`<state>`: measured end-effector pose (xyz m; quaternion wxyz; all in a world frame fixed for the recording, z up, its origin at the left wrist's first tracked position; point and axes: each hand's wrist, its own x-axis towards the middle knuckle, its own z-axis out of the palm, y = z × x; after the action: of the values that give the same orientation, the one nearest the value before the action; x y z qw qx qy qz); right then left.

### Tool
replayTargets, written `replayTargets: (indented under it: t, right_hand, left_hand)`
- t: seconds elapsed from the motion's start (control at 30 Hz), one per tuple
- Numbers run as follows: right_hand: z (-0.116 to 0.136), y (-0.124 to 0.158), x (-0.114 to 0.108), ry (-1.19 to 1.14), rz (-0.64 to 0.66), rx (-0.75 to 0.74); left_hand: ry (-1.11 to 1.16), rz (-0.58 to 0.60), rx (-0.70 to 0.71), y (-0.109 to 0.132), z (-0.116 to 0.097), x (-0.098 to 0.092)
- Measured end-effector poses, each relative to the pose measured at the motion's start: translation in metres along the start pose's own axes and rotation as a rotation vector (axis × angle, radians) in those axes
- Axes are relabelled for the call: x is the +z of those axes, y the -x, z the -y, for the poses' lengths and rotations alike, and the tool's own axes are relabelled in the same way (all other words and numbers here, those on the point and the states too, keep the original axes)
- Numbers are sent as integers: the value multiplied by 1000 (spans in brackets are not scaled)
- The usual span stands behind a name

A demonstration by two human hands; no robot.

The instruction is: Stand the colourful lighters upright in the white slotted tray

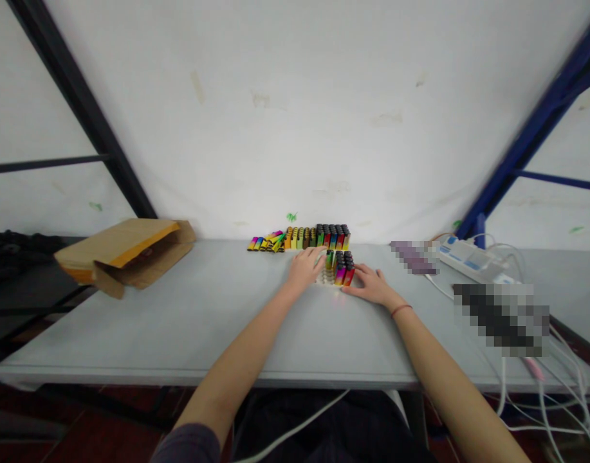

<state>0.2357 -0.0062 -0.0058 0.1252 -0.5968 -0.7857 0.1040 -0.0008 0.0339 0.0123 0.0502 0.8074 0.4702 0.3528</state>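
A small white tray with round slots lies between my two hands on the grey table. Disposable lighters stand upright in its right part, purple and red with black tops. A green and yellow lighter stands toward the tray's back left. My left hand rests at the tray's left side, fingers reaching toward that lighter and thumb a little apart; the fingertips are partly hidden. My right hand lies at the tray's right side, thumb and fingers spread, close to the red lighters.
Behind the tray stand blocks of black-topped lighters and yellowish lighters. Loose colourful lighters lie left of them. An open cardboard box sits at left. A white power strip, cables and blurred objects occupy the right. A wall closes the back.
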Motion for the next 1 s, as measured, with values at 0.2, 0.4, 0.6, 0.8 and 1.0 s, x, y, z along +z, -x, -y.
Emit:
replayTargets:
  t: [0.2,0.4,0.6,0.8,1.0]
  right_hand:
    - [1,1,-2,2,14,-1]
    - [3,1,-3,-4,20,7]
    - [3,1,-2,-16,13,4]
    - [3,0,-2,-29,29,6]
    - [3,-1,-1,-29,17,-2]
  left_hand:
    - [-40,-176,-172,-4,44,-13]
    - [-189,-307,-595,-5,111,-47]
    - [-134,-83,-428,-9,161,-70]
    - [-277,131,-260,3,165,-79]
    - [-427,183,-162,48,130,-88]
